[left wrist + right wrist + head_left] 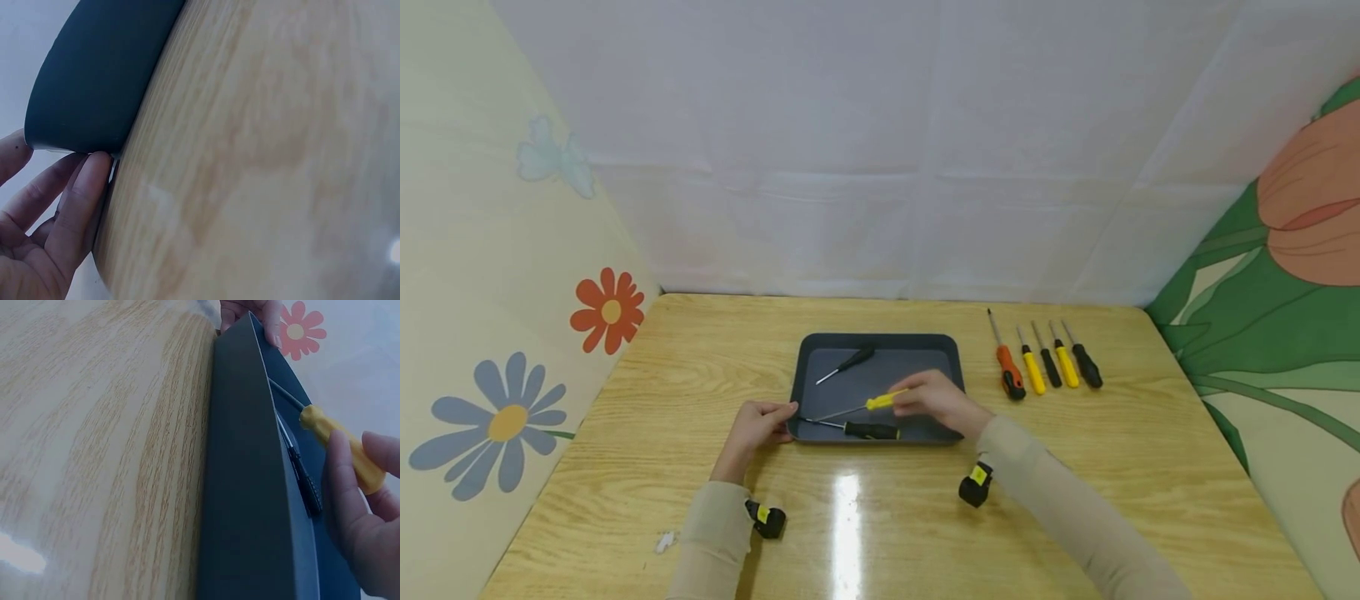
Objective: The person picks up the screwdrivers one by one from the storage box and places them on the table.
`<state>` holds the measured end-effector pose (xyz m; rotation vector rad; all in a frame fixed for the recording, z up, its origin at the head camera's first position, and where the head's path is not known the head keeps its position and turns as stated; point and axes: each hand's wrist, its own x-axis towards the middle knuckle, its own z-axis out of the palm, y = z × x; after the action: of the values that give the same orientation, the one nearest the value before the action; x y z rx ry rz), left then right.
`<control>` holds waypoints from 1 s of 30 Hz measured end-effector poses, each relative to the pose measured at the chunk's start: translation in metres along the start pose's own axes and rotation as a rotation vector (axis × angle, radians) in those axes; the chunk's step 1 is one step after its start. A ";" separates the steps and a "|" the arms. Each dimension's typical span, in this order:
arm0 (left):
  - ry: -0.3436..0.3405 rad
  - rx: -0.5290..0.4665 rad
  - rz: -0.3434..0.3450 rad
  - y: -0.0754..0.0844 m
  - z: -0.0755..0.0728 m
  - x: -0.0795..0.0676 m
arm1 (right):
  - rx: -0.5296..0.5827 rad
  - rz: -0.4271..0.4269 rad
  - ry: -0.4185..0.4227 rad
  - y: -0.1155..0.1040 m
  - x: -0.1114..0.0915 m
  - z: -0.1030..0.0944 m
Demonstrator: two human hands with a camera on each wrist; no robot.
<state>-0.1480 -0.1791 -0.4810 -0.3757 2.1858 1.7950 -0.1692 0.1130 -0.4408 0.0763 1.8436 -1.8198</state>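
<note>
A dark grey tray (880,341) lies on the wooden table. My left hand (762,423) pinches its near left corner, thumb over the rim and fingertips against the outer wall (94,81). Over the tray, my right hand (940,398) holds a yellow-handled screwdriver (344,447) between thumb and fingers. Its shaft points left and slightly down, toward the corner under my left thumb. Below it in the head view, a black-handled screwdriver (871,431) lies along the near wall, shaft to the left. Another black screwdriver (855,358) rests slantwise near the tray's back.
Right of the tray several screwdrivers stand in a row, tips away from me: a red and black one (1011,373), yellow ones (1034,373) and black ones (1087,368). A white cloth wall (850,225) closes off the table's back edge; printed panels flank both sides.
</note>
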 end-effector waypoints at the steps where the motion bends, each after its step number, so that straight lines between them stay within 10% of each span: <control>1: -0.001 0.000 0.003 0.000 0.000 0.000 | 0.004 -0.001 0.003 0.000 0.000 -0.001; 30: 0.005 -0.024 -0.006 0.000 0.001 0.000 | 0.069 -0.068 0.020 -0.011 -0.021 -0.033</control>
<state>-0.1476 -0.1787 -0.4814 -0.3926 2.1658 1.8201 -0.1668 0.1496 -0.4238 0.0573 1.8175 -1.9361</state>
